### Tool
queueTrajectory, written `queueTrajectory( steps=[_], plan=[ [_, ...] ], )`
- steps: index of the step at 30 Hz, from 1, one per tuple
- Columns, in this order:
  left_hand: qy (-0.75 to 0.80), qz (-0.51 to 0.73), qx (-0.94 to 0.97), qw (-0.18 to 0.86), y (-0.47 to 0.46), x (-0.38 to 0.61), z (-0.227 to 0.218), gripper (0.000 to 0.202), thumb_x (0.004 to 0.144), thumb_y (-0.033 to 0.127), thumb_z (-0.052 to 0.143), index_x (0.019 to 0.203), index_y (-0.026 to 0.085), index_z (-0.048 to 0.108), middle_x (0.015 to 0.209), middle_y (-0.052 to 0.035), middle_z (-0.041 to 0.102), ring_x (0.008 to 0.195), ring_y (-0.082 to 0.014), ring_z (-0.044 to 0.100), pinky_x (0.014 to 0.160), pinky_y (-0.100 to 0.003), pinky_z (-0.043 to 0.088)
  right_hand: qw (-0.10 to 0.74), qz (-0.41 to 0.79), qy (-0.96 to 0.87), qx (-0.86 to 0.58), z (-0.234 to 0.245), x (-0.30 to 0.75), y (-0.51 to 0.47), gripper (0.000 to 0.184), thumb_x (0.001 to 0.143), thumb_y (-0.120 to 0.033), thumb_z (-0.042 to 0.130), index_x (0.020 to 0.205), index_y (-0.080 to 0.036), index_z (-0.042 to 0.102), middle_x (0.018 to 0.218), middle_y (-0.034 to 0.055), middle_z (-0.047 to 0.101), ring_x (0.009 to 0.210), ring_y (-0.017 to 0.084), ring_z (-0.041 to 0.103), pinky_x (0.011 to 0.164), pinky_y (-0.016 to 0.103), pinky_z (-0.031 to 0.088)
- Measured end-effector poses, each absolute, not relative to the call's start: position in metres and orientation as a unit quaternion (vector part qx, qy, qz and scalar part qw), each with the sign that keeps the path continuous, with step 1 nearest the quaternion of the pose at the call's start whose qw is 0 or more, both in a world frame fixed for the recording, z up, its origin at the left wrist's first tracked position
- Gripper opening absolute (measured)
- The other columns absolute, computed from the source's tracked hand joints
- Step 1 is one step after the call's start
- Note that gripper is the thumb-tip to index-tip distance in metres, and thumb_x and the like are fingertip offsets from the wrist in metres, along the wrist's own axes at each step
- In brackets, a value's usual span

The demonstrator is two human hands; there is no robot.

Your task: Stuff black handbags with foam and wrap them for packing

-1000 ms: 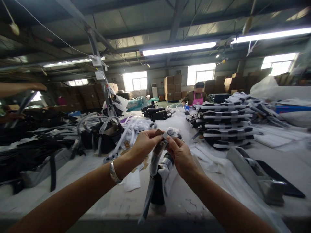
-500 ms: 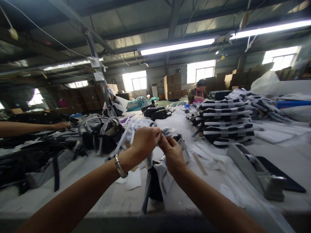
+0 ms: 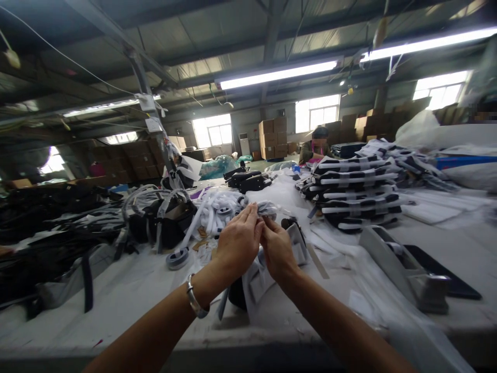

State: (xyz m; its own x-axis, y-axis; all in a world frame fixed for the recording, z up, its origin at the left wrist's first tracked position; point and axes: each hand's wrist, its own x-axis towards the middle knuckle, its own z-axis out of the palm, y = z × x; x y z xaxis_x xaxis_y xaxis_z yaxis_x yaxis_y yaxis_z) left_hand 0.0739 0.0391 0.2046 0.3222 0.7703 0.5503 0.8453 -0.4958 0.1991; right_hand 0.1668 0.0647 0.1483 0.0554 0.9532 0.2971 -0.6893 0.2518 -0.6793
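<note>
My left hand (image 3: 238, 243) and my right hand (image 3: 277, 247) are held close together above the worktable (image 3: 128, 295), fingertips almost touching. Both pinch a small crinkly clear plastic wrap (image 3: 268, 209) at the top of a black-and-grey fabric piece (image 3: 258, 274) that hangs down between my wrists onto the table. My left wrist wears a metal bangle (image 3: 194, 303). What lies inside the wrap is too small to make out.
A tall stack of black-and-white folded pieces (image 3: 357, 189) stands at the right. Dark bags and straps (image 3: 58, 233) cover the left. A grey tape roll (image 3: 177, 257) and white strips (image 3: 217, 210) lie ahead. A grey metal tool (image 3: 404, 269) rests right. A person in pink (image 3: 318, 147) works far back.
My hands moved closer together and lower, and the fabric piece sank toward the table. The co-worker's arm at the left edge withdrew from view.
</note>
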Motion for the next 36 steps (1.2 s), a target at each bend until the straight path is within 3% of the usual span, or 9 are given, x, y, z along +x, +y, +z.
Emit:
queueTrajectory(
  steps=[6, 10, 14, 17, 21, 26, 29, 32, 36],
  plan=[
    [-0.469, -0.321, -0.822, 0.021, 0.041, 0.075, 0.197, 0.064, 0.1, 0.045, 0.038, 0.147, 0.002, 0.042, 0.156, -0.0234, 0.036, 0.146, -0.0319, 0.033, 0.119, -0.046, 0.027, 0.698, 0.555, -0.408, -0.196, 0.151, 0.177, 0.061, 0.028, 0.078, -0.041, 0.077, 0.098, -0.021, 0.077, 0.1, 0.0041, 0.075, 0.1, 0.022, 0.066, 0.087, 0.031, 0.052],
    [-0.431, -0.377, -0.816, -0.075, 0.045, 0.068, 0.204, 0.052, 0.1, 0.046, 0.039, 0.138, 0.015, 0.058, 0.147, -0.0143, 0.053, 0.139, -0.0289, 0.045, 0.116, -0.042, 0.032, 0.697, 0.524, -0.426, -0.24, 0.15, 0.188, 0.062, 0.032, 0.077, -0.044, 0.079, 0.098, -0.02, 0.078, 0.097, 0.0038, 0.075, 0.092, 0.021, 0.068, 0.089, 0.033, 0.052],
    [-0.392, -0.424, -0.766, -0.282, 0.061, 0.054, 0.216, 0.045, 0.092, 0.05, 0.057, 0.122, 0.019, 0.07, 0.12, -0.0095, 0.072, 0.117, -0.0274, 0.063, 0.102, -0.036, 0.045, 0.665, 0.543, -0.452, -0.242, 0.151, 0.206, 0.061, 0.032, 0.079, -0.045, 0.078, 0.099, -0.02, 0.079, 0.097, 0.0028, 0.074, 0.083, 0.016, 0.066, 0.087, 0.031, 0.052],
    [-0.373, -0.371, -0.739, -0.42, 0.073, 0.047, 0.219, 0.049, 0.085, 0.055, 0.066, 0.114, 0.016, 0.072, 0.103, -0.0085, 0.075, 0.1, -0.0257, 0.067, 0.092, -0.035, 0.049, 0.642, 0.523, -0.493, -0.268, 0.151, 0.221, 0.062, 0.032, 0.078, -0.048, 0.077, 0.096, -0.022, 0.08, 0.086, 0.0007, 0.073, 0.075, 0.014, 0.062, 0.079, 0.029, 0.05],
    [-0.355, -0.355, -0.718, -0.482, 0.083, 0.048, 0.212, 0.049, 0.079, 0.054, 0.074, 0.11, 0.016, 0.071, 0.101, -0.0082, 0.073, 0.098, -0.0238, 0.066, 0.088, -0.032, 0.049, 0.621, 0.463, -0.54, -0.328, 0.152, 0.231, 0.066, 0.034, 0.078, -0.052, 0.075, 0.087, -0.02, 0.081, 0.074, -0.0005, 0.069, 0.066, 0.012, 0.056, 0.068, 0.027, 0.045],
    [-0.375, -0.363, -0.667, -0.532, 0.082, 0.059, 0.2, 0.048, 0.076, 0.047, 0.079, 0.11, 0.018, 0.065, 0.098, -0.006, 0.072, 0.088, -0.0188, 0.069, 0.074, -0.024, 0.051, 0.575, 0.385, -0.623, -0.364, 0.154, 0.243, 0.067, 0.034, 0.085, -0.053, 0.066, 0.094, -0.023, 0.08, 0.076, -0.0018, 0.07, 0.067, 0.014, 0.058, 0.065, 0.027, 0.044],
    [-0.388, -0.363, -0.626, -0.57, 0.078, 0.063, 0.198, 0.048, 0.075, 0.044, 0.081, 0.112, 0.019, 0.064, 0.098, -0.0051, 0.073, 0.083, -0.0171, 0.07, 0.071, -0.023, 0.053, 0.538, 0.26, -0.677, -0.43, 0.148, 0.283, 0.066, 0.028, 0.088, -0.049, 0.065, 0.091, -0.026, 0.081, 0.082, -0.0006, 0.073, 0.077, 0.017, 0.064, 0.077, 0.029, 0.047],
    [-0.418, -0.386, -0.591, -0.571, 0.077, 0.062, 0.197, 0.053, 0.07, 0.041, 0.085, 0.114, 0.02, 0.063, 0.099, -0.0042, 0.074, 0.084, -0.0177, 0.071, 0.069, -0.022, 0.055, 0.511, 0.122, -0.605, -0.598, 0.133, 0.361, 0.056, 0.018, 0.08, -0.042, 0.074, 0.093, -0.031, 0.08, 0.102, -0.0006, 0.075, 0.102, 0.02, 0.065, 0.097, 0.03, 0.043],
    [-0.425, -0.411, -0.583, -0.556, 0.084, 0.057, 0.193, 0.057, 0.068, 0.042, 0.086, 0.116, 0.02, 0.063, 0.099, -0.0046, 0.074, 0.084, -0.0194, 0.072, 0.065, -0.023, 0.056, 0.485, 0.072, -0.464, -0.738, 0.108, 0.475, 0.034, 0.014, 0.071, -0.034, 0.078, 0.069, -0.02, 0.075, 0.129, 0.0136, 0.064, 0.139, 0.035, 0.038, 0.116, 0.043, 0.023]
  ],
)
